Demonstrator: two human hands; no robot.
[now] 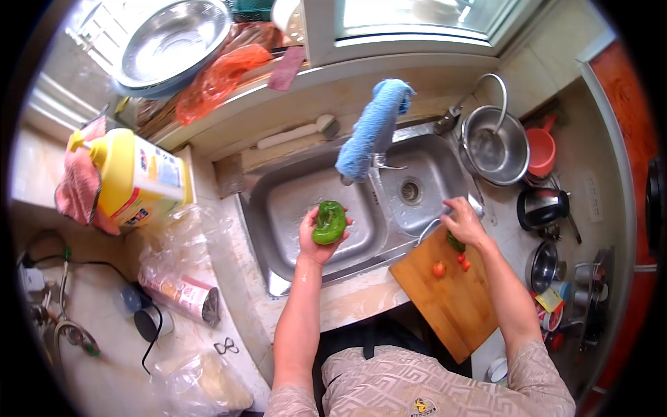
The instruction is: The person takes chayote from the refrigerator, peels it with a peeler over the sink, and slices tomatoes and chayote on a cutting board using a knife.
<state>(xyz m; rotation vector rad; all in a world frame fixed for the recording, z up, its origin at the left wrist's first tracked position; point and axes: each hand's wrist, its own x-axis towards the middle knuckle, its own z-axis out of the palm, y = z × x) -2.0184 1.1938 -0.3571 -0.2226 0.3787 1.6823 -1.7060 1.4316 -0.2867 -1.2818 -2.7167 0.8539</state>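
A whole green bell pepper rests in my left hand, which is closed around it from below over the large left basin. My right hand hovers at the far edge of the wooden cutting board, fingers apart and with nothing visible in them. Partly under that hand lies a dark green piece. Beside it on the board are small red pieces and an orange-red tomato-like piece. The double steel sink stretches beneath both hands.
A blue cloth wraps the faucet between the basins. Steel bowls, a red scoop and a kettle stand at right. Left are a yellow pump jug, plastic bags and a black cord.
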